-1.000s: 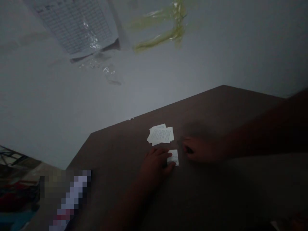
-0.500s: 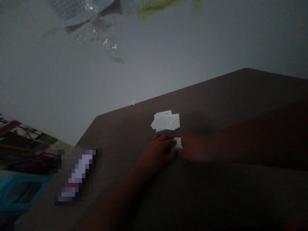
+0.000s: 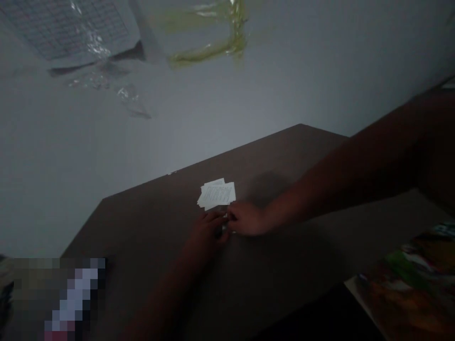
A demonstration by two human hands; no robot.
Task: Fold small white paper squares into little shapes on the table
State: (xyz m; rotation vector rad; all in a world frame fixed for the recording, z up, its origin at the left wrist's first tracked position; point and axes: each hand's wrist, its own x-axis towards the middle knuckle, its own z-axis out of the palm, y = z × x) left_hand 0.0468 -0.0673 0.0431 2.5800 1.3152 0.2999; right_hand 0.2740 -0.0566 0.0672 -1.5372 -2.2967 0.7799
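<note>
A loose stack of white printed paper cards [image 3: 216, 195] lies on the dark table, with their edges fanned unevenly. Just in front of it, my left hand [image 3: 208, 232] has its thumb and fingers closed around the left side of a small white paper card [image 3: 224, 227]. My right hand [image 3: 247, 219] meets it from the other side, its fingers curled over the card's right part. Between my fingertips only slivers of this card show, and the rest is covered. Both hands rest low, near the table surface.
The brown table [image 3: 149, 227] meets a pale wall [image 3: 199, 118] bearing tape and a gridded sheet [image 3: 71, 28]. A pixelated long object [image 3: 76, 298] lies at the lower left. Something with a colourful print [image 3: 412, 279] is at the lower right, beside the table's near edge.
The view has shifted, so the stack and hands appear further left. My right hand now covers more of the small card. The colourful print has come into view.
</note>
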